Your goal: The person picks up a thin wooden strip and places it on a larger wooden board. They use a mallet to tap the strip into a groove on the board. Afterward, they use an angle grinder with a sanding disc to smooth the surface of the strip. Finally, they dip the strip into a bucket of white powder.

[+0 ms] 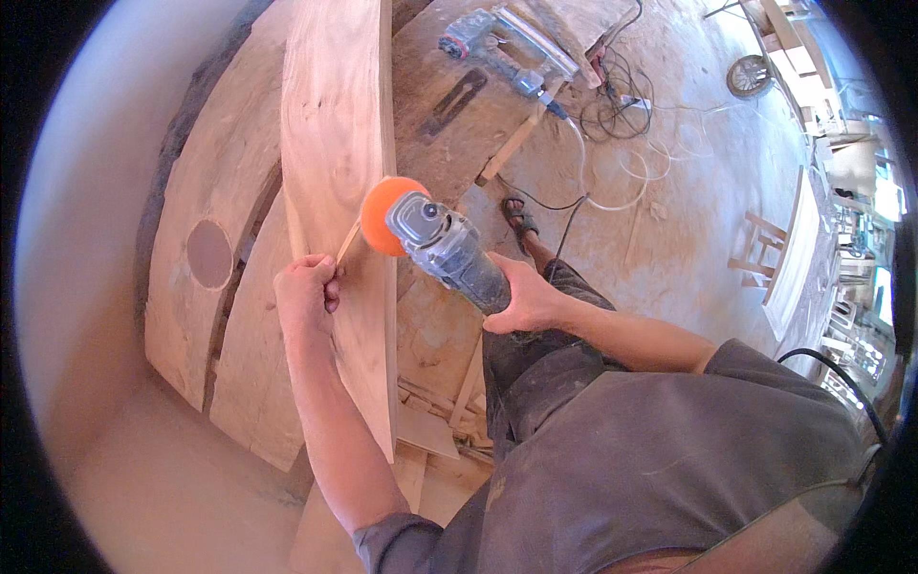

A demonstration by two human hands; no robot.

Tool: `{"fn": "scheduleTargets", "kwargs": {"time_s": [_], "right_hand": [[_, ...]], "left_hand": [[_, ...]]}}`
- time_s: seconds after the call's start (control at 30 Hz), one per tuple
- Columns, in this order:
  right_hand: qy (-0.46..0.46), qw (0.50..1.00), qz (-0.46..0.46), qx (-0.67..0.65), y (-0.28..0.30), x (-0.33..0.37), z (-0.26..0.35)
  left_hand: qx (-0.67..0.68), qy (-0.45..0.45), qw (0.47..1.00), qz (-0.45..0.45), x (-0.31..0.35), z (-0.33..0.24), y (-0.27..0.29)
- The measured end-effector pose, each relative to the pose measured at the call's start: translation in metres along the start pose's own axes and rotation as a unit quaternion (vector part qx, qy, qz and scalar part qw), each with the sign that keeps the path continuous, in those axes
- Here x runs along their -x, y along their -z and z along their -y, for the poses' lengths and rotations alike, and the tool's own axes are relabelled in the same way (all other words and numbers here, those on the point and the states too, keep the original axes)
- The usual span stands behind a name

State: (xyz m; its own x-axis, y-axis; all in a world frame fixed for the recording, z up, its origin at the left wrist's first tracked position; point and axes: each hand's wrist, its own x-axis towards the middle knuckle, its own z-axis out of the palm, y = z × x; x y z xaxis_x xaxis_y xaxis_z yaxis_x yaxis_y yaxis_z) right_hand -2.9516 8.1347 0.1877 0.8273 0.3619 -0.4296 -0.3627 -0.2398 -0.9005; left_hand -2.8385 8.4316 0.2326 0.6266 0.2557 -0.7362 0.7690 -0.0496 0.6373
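My right hand (pixel 524 295) is wrapped round the rear body of a grey angle grinder (pixel 459 260) fitted with a round orange pad (pixel 381 216). The pad is at the right edge of a long, pale wooden board (pixel 335 115); whether it touches the wood, I cannot tell. On the board's left side, my left hand (pixel 311 287) is closed, fingers curled and thumb pressed down. A thin wooden strip (pixel 350 239) sticks out from its fingers toward the orange pad. The lower end of the strip is hidden in the hand.
A brown sanding disc (pixel 208 254) lies on the gapped wooden bench top (pixel 182 325) at the left. An air nail gun (pixel 512 53) with a pale hose (pixel 579 158) rests beyond the board. Tangled cables (pixel 617 105) and a small wooden stool (pixel 758 251) are on the floor.
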Motion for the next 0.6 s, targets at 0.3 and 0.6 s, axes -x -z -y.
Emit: {"fn": "scheduleTargets", "kwargs": {"time_s": [0.3, 0.6], "right_hand": [[-0.018, 0.998, -0.063, -0.021, 0.006, -0.013, -0.013], [0.025, 0.993, -0.112, -0.009, 0.005, -0.010, -0.018]], "left_hand": [[0.005, 0.018, 1.000, 0.013, -0.009, 0.002, 0.006], [0.012, 0.029, 0.999, 0.020, -0.008, -0.003, 0.004]]}}
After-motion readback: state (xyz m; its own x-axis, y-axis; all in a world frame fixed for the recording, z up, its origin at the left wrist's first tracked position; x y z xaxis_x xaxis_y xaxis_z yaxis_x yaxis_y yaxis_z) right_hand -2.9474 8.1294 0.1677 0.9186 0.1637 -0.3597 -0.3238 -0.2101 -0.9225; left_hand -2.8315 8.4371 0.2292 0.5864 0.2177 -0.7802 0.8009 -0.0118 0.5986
